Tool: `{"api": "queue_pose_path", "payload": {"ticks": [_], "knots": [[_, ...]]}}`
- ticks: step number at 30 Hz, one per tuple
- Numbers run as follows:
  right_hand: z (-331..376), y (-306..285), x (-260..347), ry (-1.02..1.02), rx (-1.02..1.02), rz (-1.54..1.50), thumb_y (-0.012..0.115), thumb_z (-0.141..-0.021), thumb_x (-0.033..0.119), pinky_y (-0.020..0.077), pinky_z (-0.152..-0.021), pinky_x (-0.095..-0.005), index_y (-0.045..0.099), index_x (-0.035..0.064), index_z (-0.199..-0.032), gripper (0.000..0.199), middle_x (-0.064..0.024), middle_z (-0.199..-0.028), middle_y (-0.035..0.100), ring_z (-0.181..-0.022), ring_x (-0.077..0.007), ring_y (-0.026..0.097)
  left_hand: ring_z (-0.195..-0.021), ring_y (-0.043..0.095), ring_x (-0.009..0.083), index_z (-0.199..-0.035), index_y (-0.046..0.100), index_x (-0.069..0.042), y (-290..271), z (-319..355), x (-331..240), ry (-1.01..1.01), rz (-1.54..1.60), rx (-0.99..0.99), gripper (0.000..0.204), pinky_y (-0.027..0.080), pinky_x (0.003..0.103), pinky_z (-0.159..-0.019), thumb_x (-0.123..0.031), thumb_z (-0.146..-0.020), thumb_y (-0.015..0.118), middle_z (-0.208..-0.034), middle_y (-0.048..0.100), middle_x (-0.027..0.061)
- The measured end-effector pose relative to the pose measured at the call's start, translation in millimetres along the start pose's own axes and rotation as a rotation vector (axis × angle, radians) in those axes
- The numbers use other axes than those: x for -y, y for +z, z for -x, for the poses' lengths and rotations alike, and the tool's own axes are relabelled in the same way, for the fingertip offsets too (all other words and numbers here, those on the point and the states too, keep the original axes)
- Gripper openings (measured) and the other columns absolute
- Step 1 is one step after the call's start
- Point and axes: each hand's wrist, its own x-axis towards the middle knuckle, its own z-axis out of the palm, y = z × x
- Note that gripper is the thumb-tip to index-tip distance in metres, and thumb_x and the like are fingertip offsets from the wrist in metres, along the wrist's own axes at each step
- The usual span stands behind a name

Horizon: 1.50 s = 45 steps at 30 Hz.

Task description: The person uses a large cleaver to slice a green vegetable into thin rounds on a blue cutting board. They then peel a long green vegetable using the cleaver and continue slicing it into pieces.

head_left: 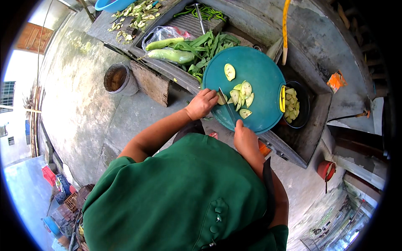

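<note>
Your left hand (202, 104) is clamped on a vegetable piece (222, 99) at the left edge of the board (266, 69). Your right hand (246, 140) grips the knife (228, 108). Slices (246, 88) lie mid-board.

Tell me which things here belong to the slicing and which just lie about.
In the job:
knife in right hand
teal cutting board
pale-green slices
dark pan holding slices

Apparently lying about:
orange wrapper
grey bucket
wooden board
red container

Smooth plastic board (264, 79) (matt), metal knife (228, 106), rough floor (83, 108)
</note>
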Motion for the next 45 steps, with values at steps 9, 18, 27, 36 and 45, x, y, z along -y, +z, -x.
{"api": "queue_pose_path", "payload": {"ticks": [9, 18, 27, 36, 45], "knots": [[-15.5, 31.4, -35.5, 0.014, -0.197, -0.423, 0.046, -0.083, 0.014, 0.0439, -0.051, -0.0455, 0.04, -0.0001, -0.089, 0.017, -0.0207, -0.065, 0.058, -0.059, -0.0334, 0.06, -0.07, 0.056, 0.019, -0.086, 0.056, -0.003, 2.7, -9.9, 0.3, -0.363, 0.452, -0.066, 0.011, 0.046, 0.029, -0.063, -0.003, -0.076, 0.053, -0.083, 0.058, 0.0066], [28.1, 11.9, -41.9, 0.239, -0.194, -0.875, 0.048, -0.085, 0.016, 0.0416, -0.041, -0.0334, 0.041, -0.0009, -0.083, 0.019, -0.0135, -0.051, 0.051, -0.041, -0.0216, 0.054, -0.07, 0.058, 0.0153, -0.109, 0.051, -0.003, -26.7, -16.3, 17.3, -1.13, 1.754, -0.119, 0.025, 0.048, 0.026, -0.062, -0.001, -0.084, 0.049, -0.088, 0.062, 0.0092], [49.9, 20.5, -46.4, 0.228, -0.197, -0.852, 0.047, -0.085, 0.016, 0.0427, -0.042, -0.0333, 0.046, -0.0012, -0.089, 0.018, -0.0133, -0.054, 0.054, -0.042, -0.0217, 0.056, -0.071, 0.058, 0.0138, -0.114, 0.05, -0.002, -8.9, -13.2, 0.3, -0.938, 1.462, -0.136, 0.038, 0.046, 0.024, -0.064, 0.007, -0.077, 0.05, -0.088, 0.061, 0.0081], [56.9, 19.5, -44.5, 0.155, -0.209, -0.779, 0.05, -0.085, 0.013, 0.0433, -0.041, -0.0325, 0.047, -0.0014, -0.09, 0.016, -0.014, -0.061, 0.056, -0.042, -0.0215, 0.056, -0.063, 0.051, 0.0089, -0.101, 0.06, -0.004, -11.5, -15.9, -7.6, -1.009, 1.32, 0.052, 0.028, 0.042, 0.023, -0.058, 0.002, -0.079, 0.044, -0.076, 0.057, 0.0022], [52.3, 49.1, -59.8, 0.045, -0.278, -0.665, 0.053, -0.081, 0.012, 0.042, -0.062, -0.0438, 0.045, -0.001, -0.084, 0.015, -0.0194, -0.075, 0.054, -0.07, -0.0378, 0.053, -0.059, 0.05, 0.0097, -0.087, 0.065, -0.006, -20.7, -26.4, 23.7, -0.685, 0.887, 0.555, 0.025, 0.043, 0.025, -0.055, -0.005, -0.07, 0.046, -0.065, 0.056, 0.0008]]}}
